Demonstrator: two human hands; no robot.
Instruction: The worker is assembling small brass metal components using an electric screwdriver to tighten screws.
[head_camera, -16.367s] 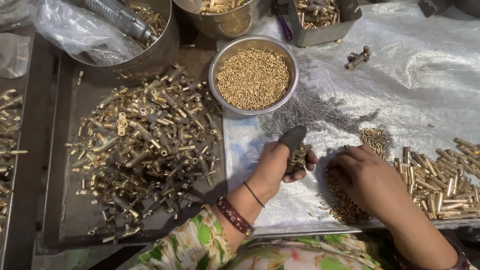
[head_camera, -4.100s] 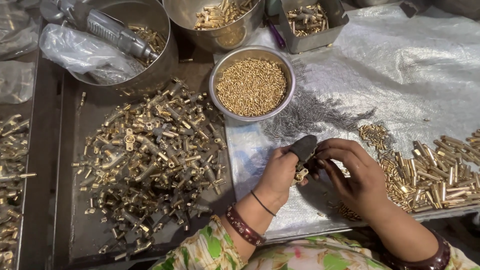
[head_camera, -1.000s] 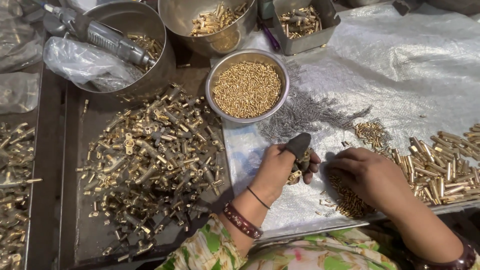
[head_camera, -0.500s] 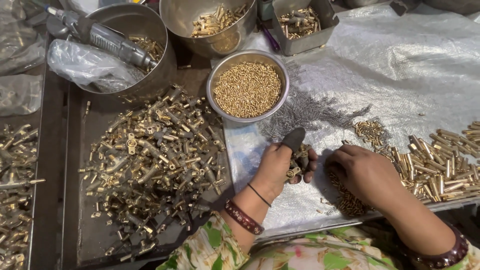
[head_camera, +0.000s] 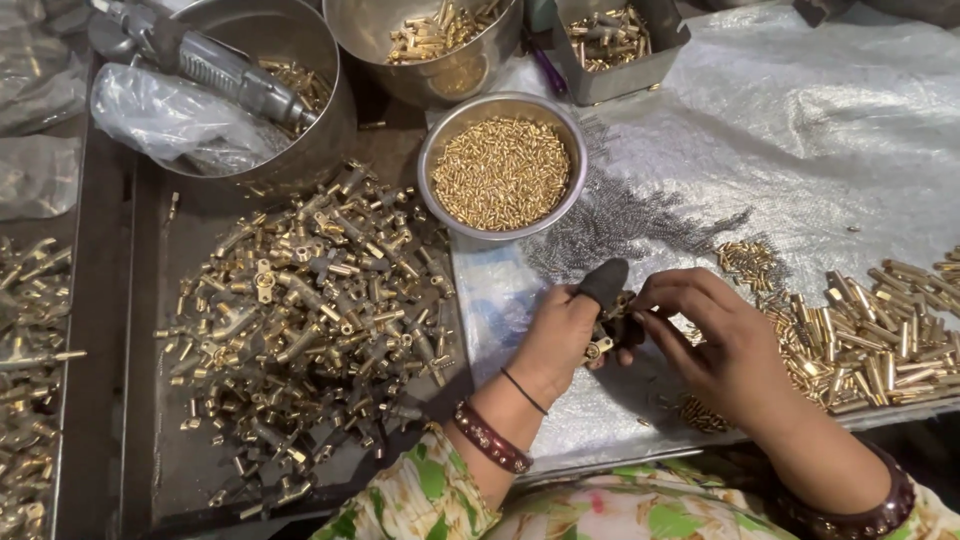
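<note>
My left hand (head_camera: 563, 335) wears a dark finger cot on the thumb and grips a small brass fitting (head_camera: 603, 340) over the plastic sheet. My right hand (head_camera: 712, 335) has come against it from the right, fingertips pinched at the fitting; whether they hold a small piece is hidden. A steel bowl of small brass pins (head_camera: 500, 170) stands just beyond my hands. A patch of thin grey springs (head_camera: 610, 225) lies between the bowl and my hands. Brass tubes (head_camera: 870, 335) lie heaped to the right.
A dark tray (head_camera: 150, 430) on the left holds a spread of assembled brass fittings (head_camera: 310, 310). Further back stand steel bowls (head_camera: 440, 45) and a steel box (head_camera: 610, 40) with brass parts, a power driver (head_camera: 215, 60) and a plastic bag (head_camera: 170, 125).
My right hand has lifted off the small brass pieces at the near edge and moved left to meet the fitting in my left hand.
</note>
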